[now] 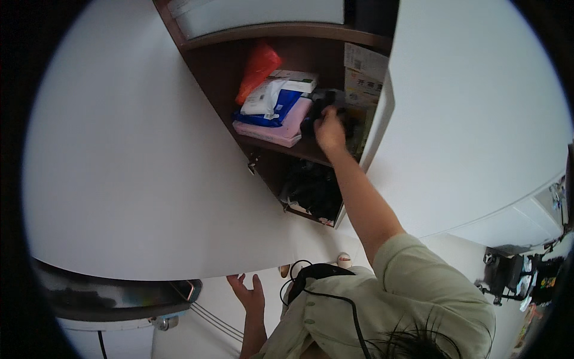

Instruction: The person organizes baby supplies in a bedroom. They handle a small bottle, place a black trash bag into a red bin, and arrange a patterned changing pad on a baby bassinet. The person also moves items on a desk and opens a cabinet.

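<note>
My right hand (330, 130) reaches into an open cabinet and is at a black item (314, 117) on the middle shelf; its fingertips are partly hidden against the dark thing, so the grip is unclear. To its left lie a pink flat package (293, 123), a blue plastic packet (287, 102), a white plastic packet (260, 99), a white box (296, 80) and a red plastic bag (260, 67). Cardboard boxes (364, 83) stand at the shelf's right. My left hand (249, 291) is low, fingers apart, by the lower edge of the white left door (157, 179).
The white right door (466, 112) stands open beside my arm. Black bags (311, 188) fill the lower compartment. A dark glossy appliance (116, 291) is at the lower left. A black wheeled cart (511, 273) stands at the far right. A black cable (345, 298) hangs across my shirt.
</note>
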Demonstrator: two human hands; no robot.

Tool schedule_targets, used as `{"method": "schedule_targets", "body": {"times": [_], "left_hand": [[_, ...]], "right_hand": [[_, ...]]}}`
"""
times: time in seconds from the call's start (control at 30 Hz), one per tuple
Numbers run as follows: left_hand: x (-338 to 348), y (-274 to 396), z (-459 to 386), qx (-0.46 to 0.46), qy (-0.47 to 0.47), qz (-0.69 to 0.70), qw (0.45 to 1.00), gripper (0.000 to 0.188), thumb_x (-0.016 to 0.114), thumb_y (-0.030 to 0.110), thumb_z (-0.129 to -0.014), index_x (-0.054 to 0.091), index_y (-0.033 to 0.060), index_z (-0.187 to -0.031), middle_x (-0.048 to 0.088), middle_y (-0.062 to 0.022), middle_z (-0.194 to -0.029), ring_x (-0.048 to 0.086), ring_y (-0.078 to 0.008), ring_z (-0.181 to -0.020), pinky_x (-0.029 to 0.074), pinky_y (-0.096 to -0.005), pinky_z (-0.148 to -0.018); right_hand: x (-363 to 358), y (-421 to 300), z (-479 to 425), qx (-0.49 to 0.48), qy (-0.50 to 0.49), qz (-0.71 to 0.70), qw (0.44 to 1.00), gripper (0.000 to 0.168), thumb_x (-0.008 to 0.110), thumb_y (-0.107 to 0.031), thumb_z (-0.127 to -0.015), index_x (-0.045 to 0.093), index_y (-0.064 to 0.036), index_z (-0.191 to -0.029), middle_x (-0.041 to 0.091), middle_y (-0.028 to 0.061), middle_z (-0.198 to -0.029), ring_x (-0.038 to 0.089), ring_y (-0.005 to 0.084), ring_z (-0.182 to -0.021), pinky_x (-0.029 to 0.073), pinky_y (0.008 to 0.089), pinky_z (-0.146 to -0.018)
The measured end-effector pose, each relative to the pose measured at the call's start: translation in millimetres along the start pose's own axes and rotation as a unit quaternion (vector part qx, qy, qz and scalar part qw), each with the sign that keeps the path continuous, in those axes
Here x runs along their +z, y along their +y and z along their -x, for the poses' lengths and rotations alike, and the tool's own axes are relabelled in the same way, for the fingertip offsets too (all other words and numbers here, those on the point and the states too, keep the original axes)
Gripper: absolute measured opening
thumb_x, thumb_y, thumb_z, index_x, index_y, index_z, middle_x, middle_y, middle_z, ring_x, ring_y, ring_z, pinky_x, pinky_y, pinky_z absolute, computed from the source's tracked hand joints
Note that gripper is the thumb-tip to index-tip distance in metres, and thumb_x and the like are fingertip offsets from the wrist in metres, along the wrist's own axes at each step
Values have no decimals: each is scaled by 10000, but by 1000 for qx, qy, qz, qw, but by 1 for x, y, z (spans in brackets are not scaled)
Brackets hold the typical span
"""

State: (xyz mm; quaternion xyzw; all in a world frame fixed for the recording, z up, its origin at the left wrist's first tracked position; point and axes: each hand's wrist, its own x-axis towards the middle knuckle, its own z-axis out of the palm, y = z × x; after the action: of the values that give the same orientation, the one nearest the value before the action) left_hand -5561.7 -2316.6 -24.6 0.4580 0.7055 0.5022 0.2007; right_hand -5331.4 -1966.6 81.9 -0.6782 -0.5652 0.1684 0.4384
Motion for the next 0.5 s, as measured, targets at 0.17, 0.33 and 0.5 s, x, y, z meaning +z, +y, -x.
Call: {"method": "schedule_targets", "body": {"times": [0.17, 0.33, 0.5], "left_hand": [[12, -33, -5, 89, -40, -8, 995, 703, 604, 16, -738, 219, 40, -1325, 346, -134, -1242, 353, -244, -1150, 317, -402, -915], [6, -24, -6, -70, -272, 173, 944, 726, 611, 118, -758, 179, 31, -1335, 358, -162, -1242, 382, -254, -1141, 334, -373, -939], [1, -47, -11, -434, -608, 272, 607, 476, 376, 338, -923, 314, 53, -1299, 519, -103, -1144, 509, -225, -1038, 372, -362, -932]], "right_hand": [[-15, 9, 60, -45, 39, -202, 978, 247, 510, -48, -800, 409, -81, -1023, 488, 151, -885, 538, 294, -704, 468, 370, -635], [-65, -1, 140, 89, -86, -590, 798, 193, 416, -26, -852, 392, -100, -1029, 443, 38, -770, 464, 107, -524, 431, 239, -466], [-125, -12, 282, 146, -157, -616, 758, 170, 390, -35, -853, 397, -128, -996, 467, 28, -796, 484, 96, -492, 417, 219, -475]]}}
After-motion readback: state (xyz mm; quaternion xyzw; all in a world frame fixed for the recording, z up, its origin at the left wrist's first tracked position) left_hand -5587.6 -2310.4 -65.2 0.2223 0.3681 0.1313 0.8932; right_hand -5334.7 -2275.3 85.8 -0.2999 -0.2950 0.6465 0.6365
